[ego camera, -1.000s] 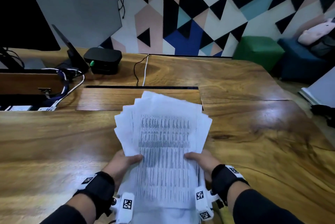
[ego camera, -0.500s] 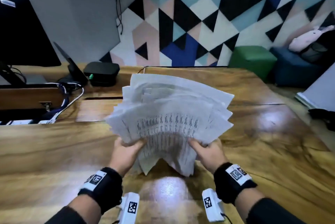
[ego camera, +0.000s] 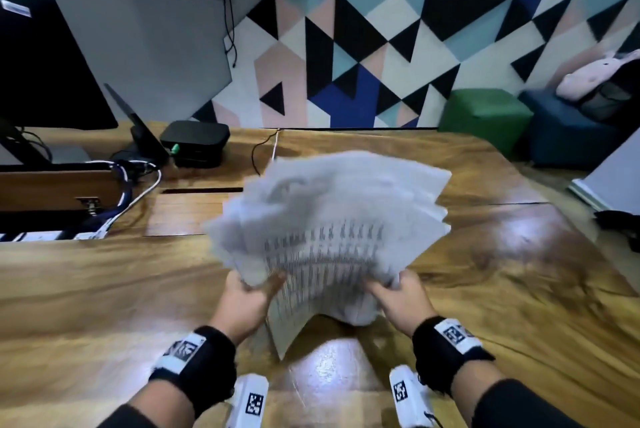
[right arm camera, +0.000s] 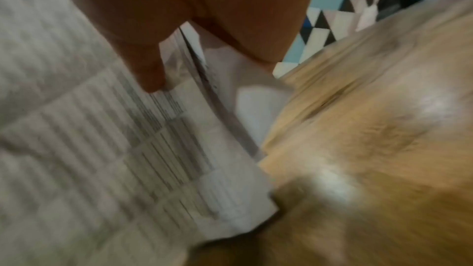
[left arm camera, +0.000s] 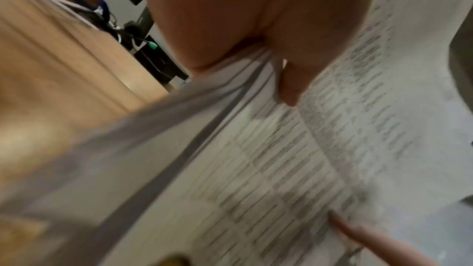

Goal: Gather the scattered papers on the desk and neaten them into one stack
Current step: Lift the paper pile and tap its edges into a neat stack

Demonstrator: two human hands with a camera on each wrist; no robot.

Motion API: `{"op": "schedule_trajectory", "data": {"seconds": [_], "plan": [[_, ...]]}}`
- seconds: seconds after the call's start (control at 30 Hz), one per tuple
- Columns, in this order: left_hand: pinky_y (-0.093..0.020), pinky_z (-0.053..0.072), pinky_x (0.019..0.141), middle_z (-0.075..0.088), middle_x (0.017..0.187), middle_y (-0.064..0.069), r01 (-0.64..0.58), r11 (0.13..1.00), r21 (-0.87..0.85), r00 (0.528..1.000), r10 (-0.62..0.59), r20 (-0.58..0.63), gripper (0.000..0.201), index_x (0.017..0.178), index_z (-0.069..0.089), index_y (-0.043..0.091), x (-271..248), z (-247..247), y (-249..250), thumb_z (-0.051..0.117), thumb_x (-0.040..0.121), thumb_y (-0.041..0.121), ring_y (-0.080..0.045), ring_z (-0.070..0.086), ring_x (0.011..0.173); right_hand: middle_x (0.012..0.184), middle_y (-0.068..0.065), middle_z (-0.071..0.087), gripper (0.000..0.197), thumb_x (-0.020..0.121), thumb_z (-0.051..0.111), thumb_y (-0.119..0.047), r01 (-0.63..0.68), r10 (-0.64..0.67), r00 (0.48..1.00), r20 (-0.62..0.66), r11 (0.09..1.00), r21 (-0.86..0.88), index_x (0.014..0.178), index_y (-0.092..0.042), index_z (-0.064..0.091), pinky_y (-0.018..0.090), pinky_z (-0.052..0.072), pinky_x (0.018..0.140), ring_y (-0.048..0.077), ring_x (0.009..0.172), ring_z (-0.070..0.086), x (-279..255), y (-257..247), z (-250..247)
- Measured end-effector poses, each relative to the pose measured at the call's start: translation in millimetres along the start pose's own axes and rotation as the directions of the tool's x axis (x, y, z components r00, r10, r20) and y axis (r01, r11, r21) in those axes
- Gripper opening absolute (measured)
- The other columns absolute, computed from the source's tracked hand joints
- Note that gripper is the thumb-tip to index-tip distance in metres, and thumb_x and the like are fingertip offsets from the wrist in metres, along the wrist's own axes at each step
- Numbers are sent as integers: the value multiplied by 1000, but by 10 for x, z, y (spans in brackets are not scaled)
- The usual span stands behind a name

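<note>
A fanned bundle of printed white papers point(ego camera: 329, 230) is held up off the wooden desk point(ego camera: 104, 289), tilted away from me and blurred by motion. My left hand point(ego camera: 247, 296) grips its lower left edge, thumb on the printed face. My right hand point(ego camera: 398, 294) grips the lower right edge in the same way. In the left wrist view the left thumb point(left arm camera: 291, 80) presses on the papers point(left arm camera: 281, 159). In the right wrist view the right thumb point(right arm camera: 151, 72) lies on the top sheet of the papers point(right arm camera: 128, 139), with the sheet edges splayed beside it.
A black monitor point(ego camera: 45, 70), a small black box point(ego camera: 195, 141) and cables point(ego camera: 138, 185) stand at the desk's back left. A slot point(ego camera: 202, 190) runs across the desk behind the papers. A green stool point(ego camera: 485, 119) and a blue seat point(ego camera: 568, 136) stand beyond the right corner.
The papers went from lying flat on the desk to being lifted and tipped upright in both hands. They now sit a little further right and are blurred with movement.
</note>
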State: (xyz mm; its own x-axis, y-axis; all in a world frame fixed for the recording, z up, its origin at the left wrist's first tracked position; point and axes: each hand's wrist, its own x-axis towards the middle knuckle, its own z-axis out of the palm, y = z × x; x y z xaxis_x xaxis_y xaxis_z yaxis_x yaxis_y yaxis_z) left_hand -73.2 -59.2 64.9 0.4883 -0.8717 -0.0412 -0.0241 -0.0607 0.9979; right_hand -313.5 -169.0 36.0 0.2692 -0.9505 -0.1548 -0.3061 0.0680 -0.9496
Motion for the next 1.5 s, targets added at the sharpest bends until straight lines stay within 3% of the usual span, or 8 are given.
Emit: {"op": "schedule_trajectory", "data": {"seconds": [0.1, 0.23, 0.37, 0.53, 0.77, 1.1, 1.3, 1.5], "plan": [[-19, 54, 59, 70, 58, 6, 52, 998, -44, 994, -56, -95, 18, 69, 65, 2, 98, -23, 124, 72, 84, 9, -10, 65, 57, 86, 3, 78, 28, 71, 86, -22, -8, 9, 1000, -2, 992, 127, 92, -14, 70, 30, 56, 73, 14, 79, 71, 88, -177, -136], [-50, 54, 95, 77, 105, -17, 220, 917, -332, 957, -269, -109, 29, 110, 67, -6, 174, -20, 19, 72, 85, 8, -34, 73, 98, 100, 5, 76, 83, 39, 94, -43, -220, 194, 975, 104, 848, 482, 110, -10, 66, 31, 58, 73, 19, 87, 73, 52, -50, -115], [-27, 60, 59, 80, 79, -7, 438, 808, -394, 889, -456, 52, 20, 97, 65, -7, -16, 148, -22, 68, 90, 11, -17, 77, 71, 120, 22, 68, 53, 75, 78, -12, -465, 352, 884, 307, 590, 660, 125, -4, 61, 55, 46, 102, 39, 112, 64, -178, 80, 253], [-55, 49, 101, 70, 121, -22, 519, 708, -479, 834, -542, 102, 49, 122, 64, -6, -190, 162, -202, 76, 80, 16, -38, 70, 107, 125, 28, 63, 49, 81, 66, 1, -572, 402, 819, 409, 525, 630, 129, 1, 56, 61, 43, 103, 45, 115, 61, -247, 173, 322], [-45, 31, 111, 73, 119, -13, 426, 441, -790, 832, -533, 152, 66, 111, 77, 18, -79, -588, -278, 49, 77, 68, -34, 67, 112, 118, 28, 67, 52, 73, 72, 5, -607, 444, 793, 417, 637, 475, 123, 5, 60, 48, 60, 75, 42, 100, 69, -170, 243, -269], [-41, 54, 69, 74, 97, -22, 595, 769, -234, 802, -545, 245, 65, 106, 74, 5, 253, -848, 107, 80, 54, 44, -37, 71, 71, 99, 8, 78, 37, 68, 84, -8, -111, 104, 994, 42, 965, 239, 102, -8, 70, 42, 59, 81, 28, 93, 73, -44, -102, -609], [-27, 56, 63, 78, 74, -1, 69, 992, 107, 987, -83, 134, 41, 74, 79, 11, 294, -587, 231, 95, 47, 38, -11, 68, 64, 68, -23, 73, 26, 79, 74, 3, 211, -152, 955, -257, 951, 224, 80, -22, 70, 14, 55, 64, -7, 68, 68, -73, -333, -553], [-14, 55, 66, 76, 71, 18, -115, 993, -29, 981, 109, -159, 16, 87, 72, 12, 1, -211, 18, 71, 82, -3, 4, 68, 68, 66, -30, 70, 23, 83, 72, -2, 351, -247, 881, -403, 913, 208, 74, -22, 68, 6, 51, 62, -15, 64, 62, -214, -315, -375]]}}
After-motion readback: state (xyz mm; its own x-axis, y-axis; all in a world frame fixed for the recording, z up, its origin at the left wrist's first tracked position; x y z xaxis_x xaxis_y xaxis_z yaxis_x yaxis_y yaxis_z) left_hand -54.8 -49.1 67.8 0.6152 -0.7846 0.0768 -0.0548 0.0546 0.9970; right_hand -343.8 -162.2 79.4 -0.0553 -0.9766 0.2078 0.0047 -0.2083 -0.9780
